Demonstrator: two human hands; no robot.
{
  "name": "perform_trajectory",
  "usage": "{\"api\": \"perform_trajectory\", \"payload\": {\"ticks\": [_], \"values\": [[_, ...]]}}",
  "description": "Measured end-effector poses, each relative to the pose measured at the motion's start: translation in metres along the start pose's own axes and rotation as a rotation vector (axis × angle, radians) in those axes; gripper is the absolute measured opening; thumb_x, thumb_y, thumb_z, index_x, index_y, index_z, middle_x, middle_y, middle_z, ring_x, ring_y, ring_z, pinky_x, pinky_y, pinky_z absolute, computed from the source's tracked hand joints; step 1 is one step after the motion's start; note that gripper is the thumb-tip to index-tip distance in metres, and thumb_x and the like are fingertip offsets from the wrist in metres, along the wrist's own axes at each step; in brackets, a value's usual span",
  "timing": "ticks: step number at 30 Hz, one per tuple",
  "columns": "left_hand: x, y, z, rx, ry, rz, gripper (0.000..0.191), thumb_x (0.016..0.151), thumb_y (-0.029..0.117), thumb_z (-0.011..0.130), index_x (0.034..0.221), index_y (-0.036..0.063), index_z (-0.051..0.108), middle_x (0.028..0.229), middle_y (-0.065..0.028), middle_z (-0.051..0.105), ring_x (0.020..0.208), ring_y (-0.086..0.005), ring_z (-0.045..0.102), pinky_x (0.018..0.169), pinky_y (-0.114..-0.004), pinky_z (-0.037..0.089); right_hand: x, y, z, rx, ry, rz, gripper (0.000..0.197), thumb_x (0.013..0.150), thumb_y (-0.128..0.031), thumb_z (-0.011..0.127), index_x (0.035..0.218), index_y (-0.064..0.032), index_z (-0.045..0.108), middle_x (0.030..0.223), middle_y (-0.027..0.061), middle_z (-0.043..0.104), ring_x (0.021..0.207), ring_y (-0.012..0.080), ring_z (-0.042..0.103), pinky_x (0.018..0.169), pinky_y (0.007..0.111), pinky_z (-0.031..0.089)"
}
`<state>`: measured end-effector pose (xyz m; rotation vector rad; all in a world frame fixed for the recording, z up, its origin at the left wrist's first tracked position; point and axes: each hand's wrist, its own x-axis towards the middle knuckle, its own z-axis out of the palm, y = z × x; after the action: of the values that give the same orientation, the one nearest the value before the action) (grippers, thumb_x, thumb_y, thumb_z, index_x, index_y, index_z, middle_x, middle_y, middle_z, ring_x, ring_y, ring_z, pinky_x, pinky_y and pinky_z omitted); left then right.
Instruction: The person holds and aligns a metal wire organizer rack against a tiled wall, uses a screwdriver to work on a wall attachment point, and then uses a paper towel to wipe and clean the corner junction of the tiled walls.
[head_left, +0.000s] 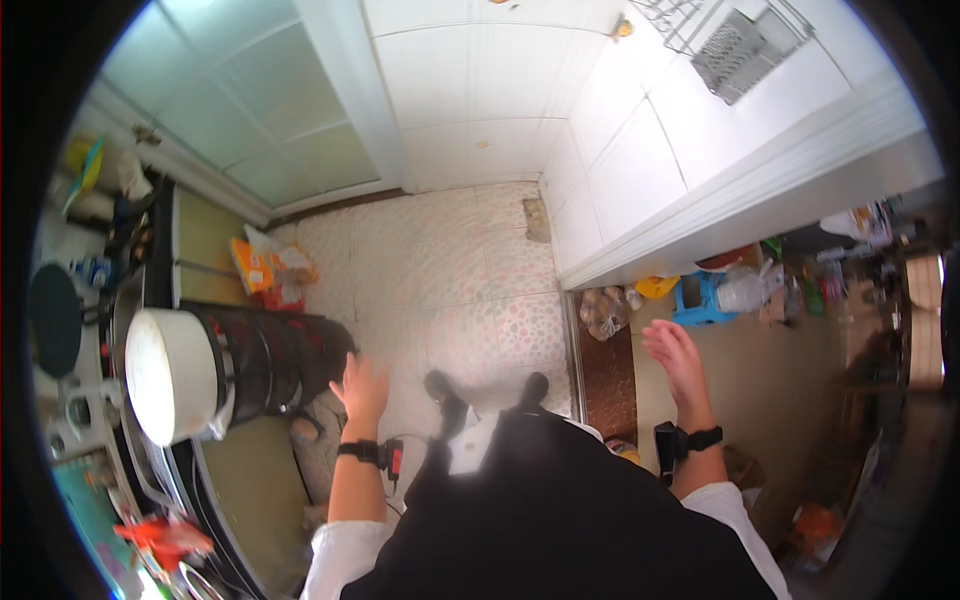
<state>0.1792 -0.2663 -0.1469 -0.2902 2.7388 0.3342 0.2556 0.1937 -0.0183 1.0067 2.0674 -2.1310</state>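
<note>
My left hand (365, 390) hangs over the tiled floor with fingers spread and nothing in them. It appears nearest to a tall dark cylinder (274, 360) that has a white round container or lid (171, 375) at its top. On the other side, my right hand (675, 356) is held out, empty, its fingers extended and slightly blurred. Beyond its fingertips, a bag of round brown produce (602, 311) lies by the doorway threshold (609, 382). Both wrists wear black straps with small devices. A dark garment covers my front, and my feet show below it.
Orange and red packages (274, 270) lie beside the left cabinet. A dark pan (56, 320) and a red bag (166, 538) are on the counter. Past the right doorway stands a blue stool (701, 296). A metal rack (739, 52) hangs on the wall near a frosted-glass door (277, 97).
</note>
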Motion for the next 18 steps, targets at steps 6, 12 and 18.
{"api": "perform_trajectory", "payload": {"ticks": [6, 12, 18], "values": [[0.039, -0.036, -0.024, -0.001, -0.003, 0.034, 0.051, 0.078, 0.034, 0.056, 0.124, 0.0149, 0.046, 0.137, -0.0107, 0.032, 0.122, -0.0259, 0.037, 0.100, -0.059, 0.012, -0.005, -0.011, 0.044, 0.160, 0.005, 0.002, 0.028, 0.092, -0.025, 0.042, 0.107, -0.0034, 0.052, 0.096, 0.0079, 0.060, 0.081, 0.0126, 0.057, 0.073, 0.023, 0.044], [0.064, -0.020, -0.028, 0.065, -0.061, 0.150, 0.051, 0.081, 0.035, 0.053, 0.126, 0.0135, 0.044, 0.138, -0.0104, 0.031, 0.125, -0.0262, 0.032, 0.100, -0.059, 0.011, -0.018, 0.014, 0.021, 0.206, 0.105, -0.035, 0.029, 0.093, -0.025, 0.038, 0.104, -0.0028, 0.053, 0.095, 0.0077, 0.060, 0.081, 0.0138, 0.058, 0.072, 0.024, 0.045], [0.070, 0.038, -0.027, 0.194, -0.116, 0.342, 0.052, 0.082, 0.037, 0.051, 0.127, 0.0133, 0.042, 0.139, -0.0105, 0.028, 0.128, -0.0265, 0.027, 0.098, -0.062, 0.009, -0.054, 0.071, -0.041, 0.515, 0.264, 0.130, 0.051, 0.092, -0.045, 0.028, 0.108, -0.0021, 0.051, 0.100, 0.0112, 0.059, 0.087, 0.0176, 0.056, 0.078, 0.030, 0.043]]}}
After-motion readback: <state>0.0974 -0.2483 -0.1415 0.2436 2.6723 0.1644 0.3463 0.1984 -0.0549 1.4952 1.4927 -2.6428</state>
